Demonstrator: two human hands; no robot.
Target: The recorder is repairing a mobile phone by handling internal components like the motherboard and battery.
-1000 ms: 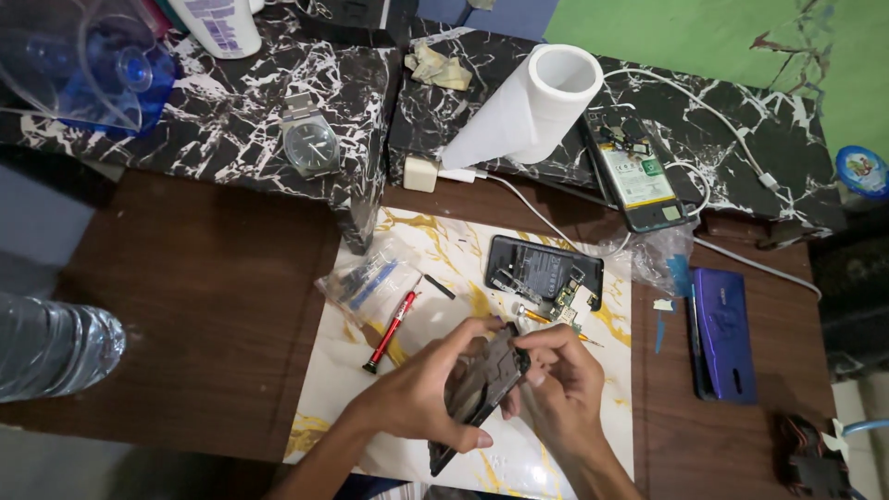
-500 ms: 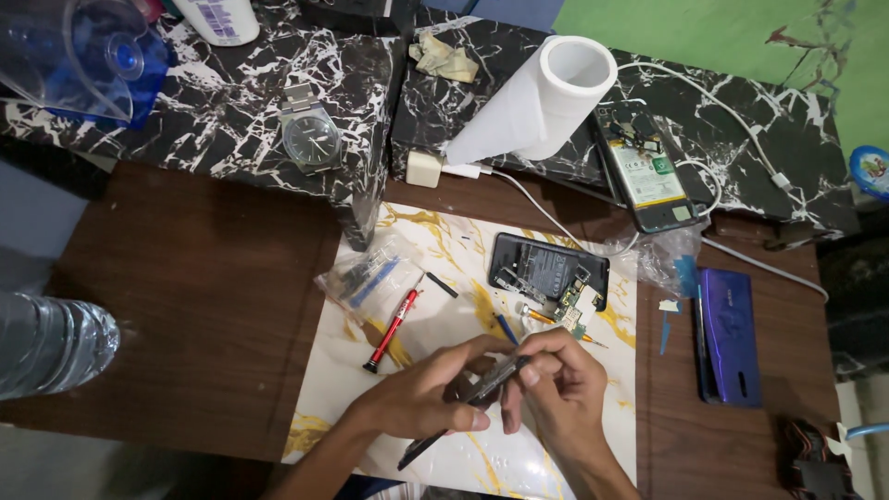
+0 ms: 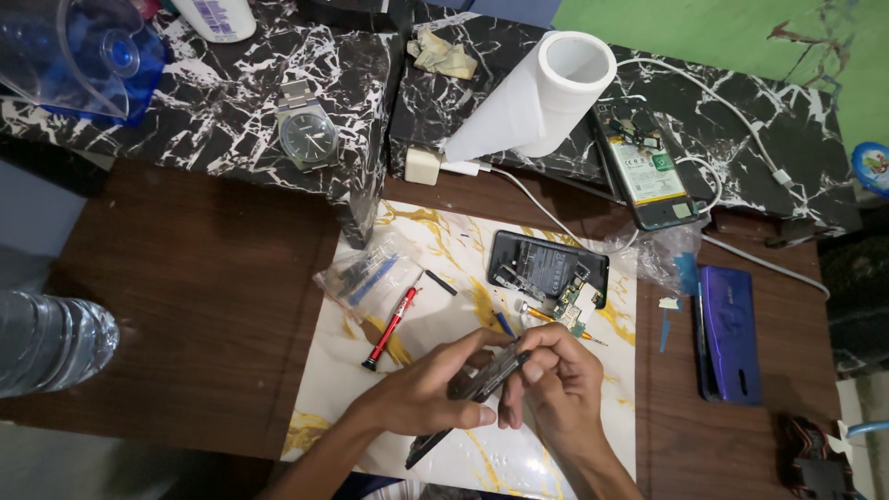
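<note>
A clear plastic bag [image 3: 370, 273] of small parts lies on the mat's left edge — another crumpled clear bag [image 3: 659, 255] sits beside the opened phone's green-and-white battery label [image 3: 648, 171].

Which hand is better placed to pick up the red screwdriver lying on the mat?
Probably the left hand: the red screwdriver lies on its side, close by. The right hand sits farther off, fingers pinching the dark phone part both hands hold.
</note>
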